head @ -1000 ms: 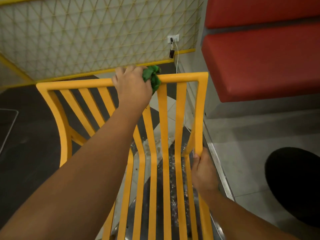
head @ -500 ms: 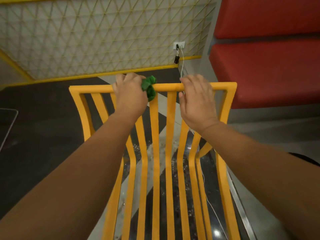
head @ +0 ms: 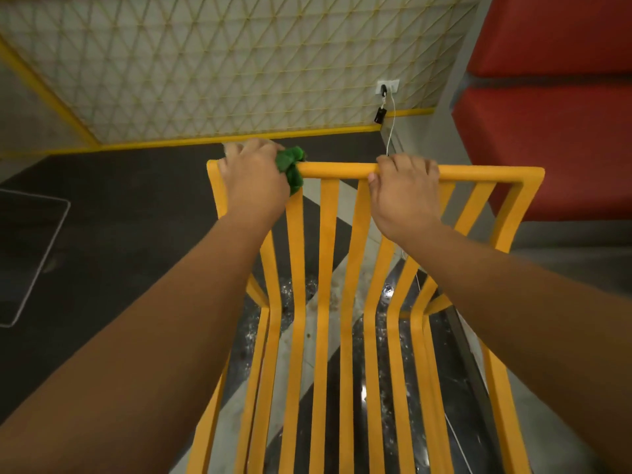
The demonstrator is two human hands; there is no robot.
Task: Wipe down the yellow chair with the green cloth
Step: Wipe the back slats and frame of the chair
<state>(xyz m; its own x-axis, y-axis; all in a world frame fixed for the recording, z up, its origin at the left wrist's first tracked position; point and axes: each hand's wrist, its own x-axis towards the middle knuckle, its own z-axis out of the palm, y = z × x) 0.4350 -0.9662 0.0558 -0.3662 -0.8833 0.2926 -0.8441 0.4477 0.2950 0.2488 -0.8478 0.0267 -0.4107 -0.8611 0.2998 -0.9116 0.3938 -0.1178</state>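
The yellow chair [head: 328, 254] fills the middle of the head view, its slatted back facing me. My left hand [head: 254, 179] grips the bunched green cloth [head: 290, 165] against the left end of the chair's top rail, and most of the cloth is hidden under the hand. My right hand [head: 403, 196] curls round the top rail to the right of the middle, thumb under the bar.
A red padded bench [head: 547, 124] stands close on the right. A lattice wall panel [head: 222, 70] with a socket and a white charger cable [head: 391, 131] lies behind the chair. A dark mat with a white border [head: 30, 248] lies on the floor at left.
My right hand left the chair's right upright and took hold of the top rail. My left hand slid the cloth leftward along the rail towards its left corner.
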